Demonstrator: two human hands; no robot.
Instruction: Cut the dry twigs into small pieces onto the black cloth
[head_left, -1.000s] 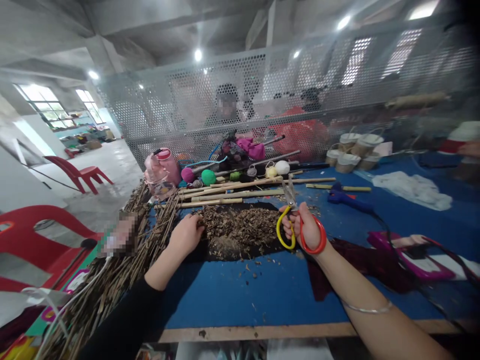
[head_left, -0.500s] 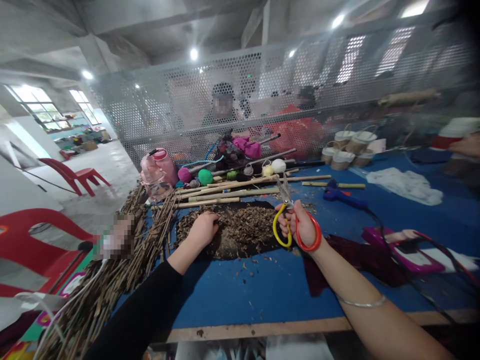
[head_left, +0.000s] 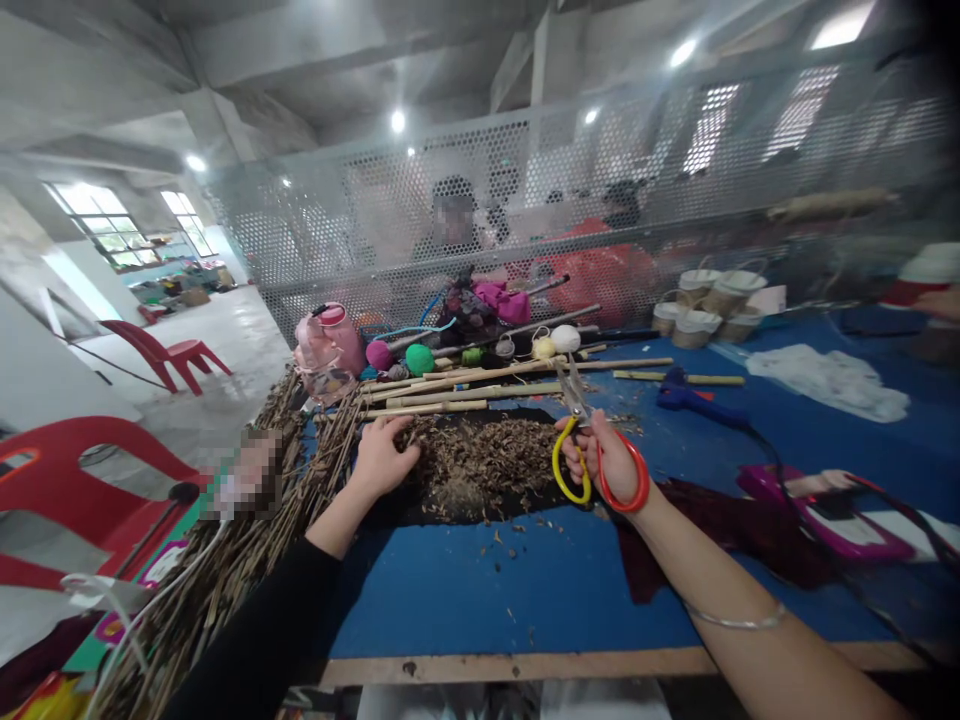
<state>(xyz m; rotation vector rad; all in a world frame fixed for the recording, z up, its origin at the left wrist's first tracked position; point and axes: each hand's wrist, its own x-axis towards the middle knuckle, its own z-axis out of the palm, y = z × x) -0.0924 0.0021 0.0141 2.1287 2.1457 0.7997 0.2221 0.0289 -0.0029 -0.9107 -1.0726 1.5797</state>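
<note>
My right hand (head_left: 611, 460) is closed round scissors (head_left: 585, 440) with one yellow and one red handle, blades pointing up and away, at the right edge of a heap of brown dried chips (head_left: 480, 460). The chips lie on a black cloth (head_left: 390, 512) on the blue table (head_left: 525, 590). My left hand (head_left: 379, 455), in a black sleeve, rests at the heap's left edge with its fingers curled onto the chips, beside a bundle of thin brown twigs (head_left: 247, 540).
Bamboo sticks (head_left: 480, 380), coloured yarn balls (head_left: 420, 357) and a pink bottle (head_left: 337, 340) lie beyond the heap. A blue glue gun (head_left: 690, 398), white cloth (head_left: 825, 380) and small baskets (head_left: 705, 300) are to the right. People sit behind a mesh screen (head_left: 525, 200). Red chairs (head_left: 90, 480) stand left.
My left hand moved from the heap's middle back to its left edge near the twigs. My right hand with the scissors stayed almost still.
</note>
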